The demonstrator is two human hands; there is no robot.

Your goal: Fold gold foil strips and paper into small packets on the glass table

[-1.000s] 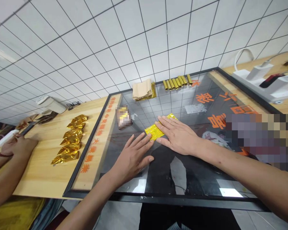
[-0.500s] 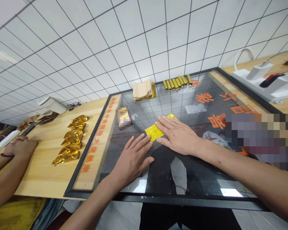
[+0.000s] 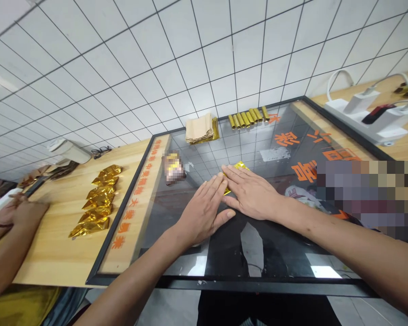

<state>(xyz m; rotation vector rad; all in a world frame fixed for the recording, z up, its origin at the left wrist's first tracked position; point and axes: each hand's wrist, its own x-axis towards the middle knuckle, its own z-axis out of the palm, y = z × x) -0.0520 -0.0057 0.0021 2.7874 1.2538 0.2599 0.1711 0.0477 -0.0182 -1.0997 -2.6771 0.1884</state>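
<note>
A sheet of shiny gold foil paper (image 3: 241, 165) lies on the dark glass tabletop (image 3: 177, 217), mostly hidden beneath my hands. My right hand (image 3: 250, 190) is spread flat over it, fingers stretched toward the wall. Beside it, my left hand (image 3: 204, 208) also lies flat on the sheet's left part, its fingertips close to the right hand's fingers. Neither hand grips anything. Beyond them, near the wall, stand a stack of brown paper sheets (image 3: 200, 128) with gold edges below and a row of several rolled gold tubes (image 3: 248, 118).
Several folded gold foil pieces (image 3: 100, 194) line the wooden table (image 3: 57, 246) at left. Another person's hands (image 3: 23, 210) rest beyond them. A blurred packet (image 3: 174, 167) lies on the glass. At right is a white power strip (image 3: 367, 120) with plugs and cables.
My left hand has slid right onto the gold foil paper, close against my right hand, covering more of it. The right hand stays in place. The other person's hands have shifted slightly apart.
</note>
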